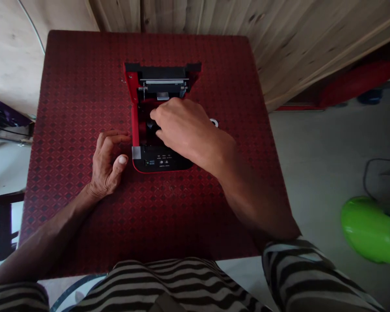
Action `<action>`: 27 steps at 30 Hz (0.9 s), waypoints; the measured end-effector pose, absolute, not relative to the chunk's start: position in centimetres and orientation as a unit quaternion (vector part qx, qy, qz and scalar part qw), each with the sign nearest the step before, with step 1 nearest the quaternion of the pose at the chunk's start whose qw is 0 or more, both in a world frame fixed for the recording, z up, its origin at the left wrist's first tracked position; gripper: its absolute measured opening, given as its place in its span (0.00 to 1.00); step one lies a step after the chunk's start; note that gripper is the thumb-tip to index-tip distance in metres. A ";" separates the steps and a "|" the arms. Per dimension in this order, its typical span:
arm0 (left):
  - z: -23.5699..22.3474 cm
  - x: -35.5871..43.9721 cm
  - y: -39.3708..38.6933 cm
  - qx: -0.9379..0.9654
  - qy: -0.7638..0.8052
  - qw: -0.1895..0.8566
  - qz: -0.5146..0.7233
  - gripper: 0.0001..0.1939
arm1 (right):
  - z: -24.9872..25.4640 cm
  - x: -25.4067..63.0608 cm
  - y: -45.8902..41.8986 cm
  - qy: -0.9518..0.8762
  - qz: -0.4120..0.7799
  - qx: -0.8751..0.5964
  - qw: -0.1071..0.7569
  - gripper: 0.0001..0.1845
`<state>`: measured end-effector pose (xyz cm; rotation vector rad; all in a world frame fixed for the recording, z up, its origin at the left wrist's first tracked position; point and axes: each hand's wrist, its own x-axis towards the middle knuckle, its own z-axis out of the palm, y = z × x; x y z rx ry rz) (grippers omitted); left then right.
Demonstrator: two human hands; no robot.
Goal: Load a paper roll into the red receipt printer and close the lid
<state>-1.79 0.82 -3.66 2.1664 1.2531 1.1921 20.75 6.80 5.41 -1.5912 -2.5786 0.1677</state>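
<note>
A small red-and-black label or receipt printer (pixel 162 161) sits on the table with its lid (pixel 164 73) raised at the back. My right hand (pixel 188 125) reaches over the printer's inner compartment, fingers curled and pointing down inside. Some dark part shows beneath those fingers, but whatever they pinch is hidden by the hand. My left hand (pixel 108 160) rests on the tabletop along the printer's left side, its thumb and fingers apart, holding nothing. A white ring-shaped thing (pixel 213 123), perhaps the end of a paper roll, peeks out beyond my right wrist.
The table (pixel 84 82) has a dark red patterned cover. Wooden boards (pixel 182 16) rise along its far edge. On the floor to the right lies a bright green object (pixel 370 229) with a dark cord. Part of a dark chair frame (pixel 4 225) stands at left.
</note>
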 end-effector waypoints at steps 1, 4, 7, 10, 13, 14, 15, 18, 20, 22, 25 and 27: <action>-3.6 -1.8 0.9 0.765 0.444 0.185 0.429 0.27 | 6.0 20.8 6.5 -0.848 0.052 -0.527 0.030 0.14; -2.7 -2.0 1.7 0.746 0.447 0.184 0.457 0.28 | 7.0 21.0 5.6 -0.846 0.047 -0.531 0.014 0.17; -0.8 -1.8 3.3 0.718 0.454 0.186 0.493 0.31 | 6.5 21.2 4.6 -0.849 0.048 -0.522 0.068 0.17; 1.3 -1.2 5.6 0.718 0.442 0.169 0.511 0.32 | 5.4 21.4 3.1 -0.841 0.034 -0.522 0.135 0.18; 2.9 -0.1 8.2 0.743 0.417 0.140 0.505 0.33 | 4.7 21.6 1.2 -0.834 0.004 -0.523 0.177 0.17; 3.2 0.3 8.9 0.758 0.403 0.137 0.495 0.35 | 4.6 21.7 0.6 -0.831 -0.004 -0.524 0.189 0.16; 3.5 0.7 9.5 0.774 0.389 0.142 0.480 0.36 | 4.4 21.7 0.1 -0.828 -0.009 -0.522 0.202 0.15; 4.0 1.8 10.5 0.802 0.356 0.180 0.444 0.37 | 4.2 21.8 -1.3 -0.821 -0.018 -0.517 0.241 0.12; 4.2 2.2 10.2 0.803 0.353 0.194 0.440 0.35 | 4.0 21.9 -1.9 -0.817 -0.024 -0.516 0.257 0.12; 4.4 2.3 9.3 0.799 0.353 0.192 0.446 0.32 | 3.9 21.8 -2.4 -0.814 -0.032 -0.518 0.260 0.12; 4.3 1.8 7.6 0.814 0.328 0.198 0.436 0.29 | 3.7 21.6 -3.0 -0.812 -0.069 -0.515 0.266 0.11; 4.0 1.4 6.5 0.831 0.316 0.193 0.415 0.28 | 3.6 21.4 -3.2 -0.808 -0.104 -0.509 0.277 0.11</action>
